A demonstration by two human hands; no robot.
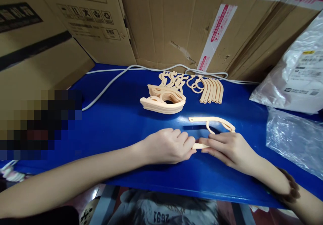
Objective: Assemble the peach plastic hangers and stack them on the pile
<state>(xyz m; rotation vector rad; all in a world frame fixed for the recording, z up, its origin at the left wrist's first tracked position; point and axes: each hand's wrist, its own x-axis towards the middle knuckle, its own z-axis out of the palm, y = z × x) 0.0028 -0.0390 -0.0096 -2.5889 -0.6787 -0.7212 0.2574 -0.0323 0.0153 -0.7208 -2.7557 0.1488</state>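
A peach plastic hanger piece (213, 122) lies on the blue table (121, 124) in front of me. My left hand (168, 146) is curled, its fingertips pinching the near end of that piece. From the right, my right hand (228, 147) grips the same end, fingers closed over it. The two hands meet almost fingertip to fingertip. Behind them sits a stack of finished peach hangers (163, 100). To the right of that stack lies a row of curved peach arms (212, 90) beside a few hook rings (195, 83).
Cardboard boxes (176, 23) wall off the back of the table, and another box (37, 50) stands at the left. A white cable (111, 80) runs along the back edge. A white parcel bag (297, 77) and clear plastic bags (295, 141) lie at the right.
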